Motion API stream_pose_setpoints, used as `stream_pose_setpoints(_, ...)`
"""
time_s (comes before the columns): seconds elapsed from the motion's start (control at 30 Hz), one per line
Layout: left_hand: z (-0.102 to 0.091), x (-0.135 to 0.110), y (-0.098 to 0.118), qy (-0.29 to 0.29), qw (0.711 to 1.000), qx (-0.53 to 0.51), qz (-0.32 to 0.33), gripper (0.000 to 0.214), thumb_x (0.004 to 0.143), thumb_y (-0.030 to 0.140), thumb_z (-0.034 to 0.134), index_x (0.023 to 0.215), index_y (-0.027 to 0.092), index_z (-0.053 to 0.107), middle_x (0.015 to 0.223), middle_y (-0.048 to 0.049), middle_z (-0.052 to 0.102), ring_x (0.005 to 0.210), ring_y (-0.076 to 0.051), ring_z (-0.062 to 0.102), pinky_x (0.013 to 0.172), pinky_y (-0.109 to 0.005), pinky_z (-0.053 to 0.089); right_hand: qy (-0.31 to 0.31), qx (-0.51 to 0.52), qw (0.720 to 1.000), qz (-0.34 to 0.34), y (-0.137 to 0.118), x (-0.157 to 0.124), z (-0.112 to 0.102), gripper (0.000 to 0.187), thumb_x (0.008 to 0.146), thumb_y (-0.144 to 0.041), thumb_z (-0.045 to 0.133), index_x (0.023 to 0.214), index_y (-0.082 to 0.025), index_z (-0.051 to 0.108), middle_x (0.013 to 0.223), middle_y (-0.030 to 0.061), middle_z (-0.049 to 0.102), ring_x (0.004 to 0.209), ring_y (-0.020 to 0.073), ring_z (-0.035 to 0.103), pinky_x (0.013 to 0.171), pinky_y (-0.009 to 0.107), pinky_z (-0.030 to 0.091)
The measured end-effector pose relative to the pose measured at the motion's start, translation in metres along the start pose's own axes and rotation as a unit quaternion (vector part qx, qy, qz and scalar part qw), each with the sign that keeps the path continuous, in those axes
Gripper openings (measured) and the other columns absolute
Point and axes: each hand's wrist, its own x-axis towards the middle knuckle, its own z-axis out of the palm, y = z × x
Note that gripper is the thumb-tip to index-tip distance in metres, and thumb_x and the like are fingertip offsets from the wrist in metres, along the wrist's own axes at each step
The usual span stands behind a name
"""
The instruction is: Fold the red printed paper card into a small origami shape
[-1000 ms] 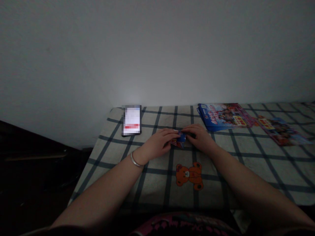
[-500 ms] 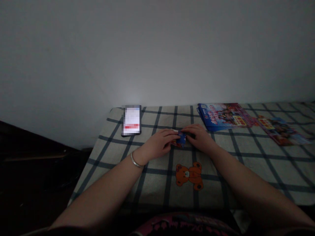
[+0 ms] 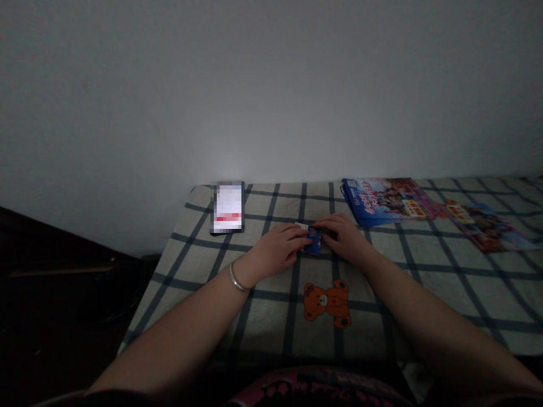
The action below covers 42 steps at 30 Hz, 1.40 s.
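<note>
Paper: small, blue with a pale part showing, on the cloth beyond the bear and slightly to its left. It looks folded; much of it is covered.
Phone: screen lit, well apart from the bear, beyond it and to its left.
Left hand: beyond the bear, to its left, a bangle around its wrist. Fingers nearly straight and close together, tips over the paper; the thumb is mostly hidden, so I cannot tell whether it grips. Flat, even pressure here should stop the paper sliding.
Bear: orange, a flat motif on the cloth.
Right hand: beyond the bear, slightly to its right. Fingers curled, tips at the paper's right edge; I cannot tell whether they pinch or only touch. Small moves look best, with edges lined up before pressing hard, since a stray crease would probably stay.
Flyers: stacked beyond the bear, to its right.
Loose flyer: beyond the bear, farther right.
</note>
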Motion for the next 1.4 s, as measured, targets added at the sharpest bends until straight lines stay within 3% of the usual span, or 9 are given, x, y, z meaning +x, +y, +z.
stream_pose_setpoints(0.43,0.0,0.0,0.002,0.003,1.0,0.02,-0.008,0.041,0.084,0.012,0.055,0.124,0.022,0.06,0.132,-0.0066,0.056,0.125,-0.023,0.05,0.109,-0.045,0.042,0.008,-0.013,1.0,0.003,0.001,-0.001,0.003,0.031,0.082,-0.012,0.057,0.108,-0.02,0.071,0.109,0.0095,0.07,0.106,0.0255,0.06,0.097,0.047,0.045)
stream_pose_setpoints(0.9,0.003,-0.001,0.008,0.002,0.993,0.057,-0.099,0.041,0.087,0.018,0.055,0.128,0.02,0.057,0.144,-0.0109,0.049,0.135,-0.026,0.042,0.112,-0.046,0.037,-0.017,-0.078,0.996,-0.029,-0.007,-0.003,-0.002,0.035,0.086,-0.014,0.055,0.117,-0.021,0.069,0.115,0.0093,0.067,0.109,0.0268,0.057,0.098,0.047,0.048)
stream_pose_setpoints(1.13,0.004,0.0,0.013,0.003,0.992,0.062,-0.108,0.037,0.093,0.029,0.054,0.128,0.02,0.056,0.147,-0.0114,0.046,0.137,-0.028,0.04,0.112,-0.05,0.035,-0.019,-0.097,0.995,-0.026,-0.01,-0.004,-0.002,0.034,0.086,-0.015,0.056,0.116,-0.023,0.07,0.116,0.0085,0.068,0.11,0.0266,0.058,0.098,0.047,0.049)
stream_pose_setpoints(1.4,0.001,0.001,0.008,0.014,0.993,0.066,-0.096,0.033,0.092,0.026,0.055,0.124,0.02,0.06,0.139,-0.012,0.054,0.132,-0.026,0.047,0.11,-0.046,0.039,-0.015,-0.121,0.992,-0.011,-0.012,-0.003,-0.003,0.028,0.088,-0.017,0.055,0.109,-0.021,0.073,0.114,0.0084,0.07,0.106,0.0263,0.061,0.096,0.047,0.05)
